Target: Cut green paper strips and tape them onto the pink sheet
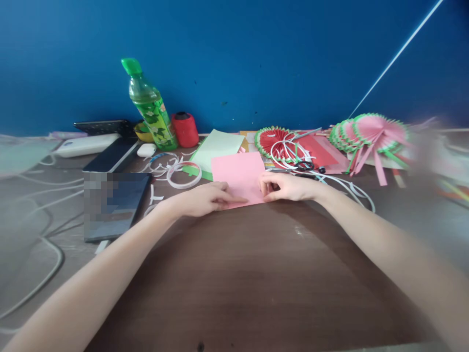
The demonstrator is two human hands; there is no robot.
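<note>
A pink sheet of paper (238,171) lies on the brown table (271,274), its lower edge towards me. My left hand (205,198) rests at the lower left of the sheet, index finger stretched along its bottom edge. At the lower right corner, my right hand (284,187) has thumb and index finger pinched together on the paper. Beyond the pink sheet, partly under it, are pale green sheets (223,145).
A green bottle (152,112), a red thread spool (185,129), a tape roll (184,175) and a tablet (126,205) stand or lie left. Cables, scissors (304,165), a red paper fan (274,142) and pink-green fans (377,131) are right. A blue wall (238,58) rises behind.
</note>
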